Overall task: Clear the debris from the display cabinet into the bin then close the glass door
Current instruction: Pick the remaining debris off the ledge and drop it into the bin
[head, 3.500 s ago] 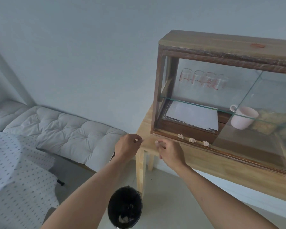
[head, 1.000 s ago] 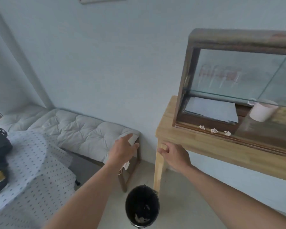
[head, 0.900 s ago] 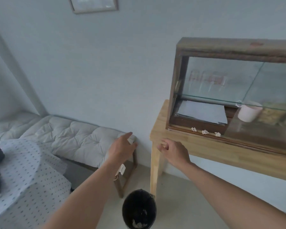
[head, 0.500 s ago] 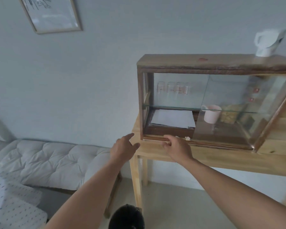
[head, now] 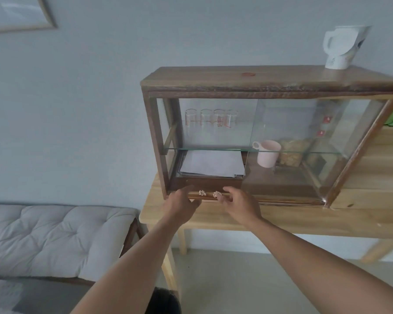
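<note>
The wooden display cabinet [head: 270,79] stands on a pale wooden table [head: 304,218]. Its left half is open, and the sliding glass door [head: 309,141] covers the right half. Two small crumpled bits of debris [head: 201,192] [head: 217,194] lie on the bottom front rail. My left hand [head: 182,203] rests at the rail just left of them, fingers spread, holding nothing. My right hand [head: 239,203] is just right of them, fingers curled toward the nearer bit, with nothing seen in it. The black bin [head: 165,301] stands on the floor below, partly hidden by my left arm.
Inside the cabinet are several glasses [head: 211,118], a pink mug [head: 268,153], a jar [head: 290,152] and sheets of paper [head: 213,163]. A white jug [head: 343,46] stands on top. A cushioned bench [head: 55,234] sits to the left.
The view has lifted from the bin to the cabinet. Both hands have risen to the front rail, and the left one has come right to flank the debris.
</note>
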Demonstrator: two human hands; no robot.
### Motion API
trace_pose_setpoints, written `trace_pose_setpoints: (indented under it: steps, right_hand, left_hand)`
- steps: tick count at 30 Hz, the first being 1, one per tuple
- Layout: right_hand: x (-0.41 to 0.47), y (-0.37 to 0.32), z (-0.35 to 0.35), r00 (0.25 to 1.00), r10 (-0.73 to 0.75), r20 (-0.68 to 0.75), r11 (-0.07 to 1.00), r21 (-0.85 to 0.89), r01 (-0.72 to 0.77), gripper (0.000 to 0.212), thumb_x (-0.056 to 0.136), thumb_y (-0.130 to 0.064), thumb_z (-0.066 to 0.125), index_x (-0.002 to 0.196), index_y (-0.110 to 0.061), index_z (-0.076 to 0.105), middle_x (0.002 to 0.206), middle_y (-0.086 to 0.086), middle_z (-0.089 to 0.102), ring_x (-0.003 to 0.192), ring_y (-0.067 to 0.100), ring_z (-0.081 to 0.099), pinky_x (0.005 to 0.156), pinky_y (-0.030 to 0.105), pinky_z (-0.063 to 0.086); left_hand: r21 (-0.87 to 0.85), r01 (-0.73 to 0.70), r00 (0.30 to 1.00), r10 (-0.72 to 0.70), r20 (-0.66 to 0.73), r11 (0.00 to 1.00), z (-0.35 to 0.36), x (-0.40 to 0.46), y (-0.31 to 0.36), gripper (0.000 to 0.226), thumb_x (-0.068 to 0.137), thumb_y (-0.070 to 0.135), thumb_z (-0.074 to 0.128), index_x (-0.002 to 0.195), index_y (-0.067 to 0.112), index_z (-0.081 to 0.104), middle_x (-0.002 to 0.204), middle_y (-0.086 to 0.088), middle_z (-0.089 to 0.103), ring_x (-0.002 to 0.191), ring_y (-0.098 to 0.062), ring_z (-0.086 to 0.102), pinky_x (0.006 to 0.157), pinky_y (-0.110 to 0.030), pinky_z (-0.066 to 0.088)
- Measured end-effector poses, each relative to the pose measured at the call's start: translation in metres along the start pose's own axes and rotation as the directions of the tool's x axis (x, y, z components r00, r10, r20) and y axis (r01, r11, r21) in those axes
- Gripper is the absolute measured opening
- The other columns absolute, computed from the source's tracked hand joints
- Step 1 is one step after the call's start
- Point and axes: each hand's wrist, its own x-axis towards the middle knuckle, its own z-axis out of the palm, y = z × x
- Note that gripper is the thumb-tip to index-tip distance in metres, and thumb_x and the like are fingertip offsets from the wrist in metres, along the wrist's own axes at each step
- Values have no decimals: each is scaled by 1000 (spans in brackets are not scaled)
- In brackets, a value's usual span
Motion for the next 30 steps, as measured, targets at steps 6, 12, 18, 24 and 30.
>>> trace_pose_setpoints:
  steps: [6,12,18,24,30]
  right_hand:
    - [15,6,14,997,44,61,999,27,-46,55,101,-62,56,145,-30,64,113,0,83,111,29,76,94,42,59]
    - [20,7,22,996,28,90,1000,8,-28,43,104,-54,56,140,-35,69,109,5,83,111,27,75,93,40,59]
    - [20,8,25,998,43,42,998,40,-44,32,104,-55,58,123,-37,76,94,0,83,96,23,77,83,36,59]
    - [16,9,26,997,70,14,994,83,-71,22,101,-50,62,102,-31,74,71,-3,77,77,20,75,71,37,59]
    - [5,3,28,999,50,19,992,112,-51,21,101,-49,63,104,-32,74,70,-6,75,83,18,76,75,37,59]
  left_hand:
    - [21,13,999,-14,31,1000,23,22,11,53,95,51,71,147,49,61,122,1,79,119,-28,71,93,-41,58]
    - [57,31,998,-34,52,998,33,30,13,33,100,43,62,131,45,73,118,0,80,111,-31,72,91,-43,60]
    - [104,53,999,-52,-14,993,36,33,8,29,100,44,64,127,46,77,112,-3,81,109,-34,73,86,-41,60]
    - [57,53,997,-49,-67,997,34,30,5,25,102,51,65,119,41,81,106,5,83,102,-28,76,83,-41,63]
    - [14,54,993,-52,-106,998,20,14,-15,23,103,47,67,119,37,81,107,5,81,102,-25,74,82,-40,63]
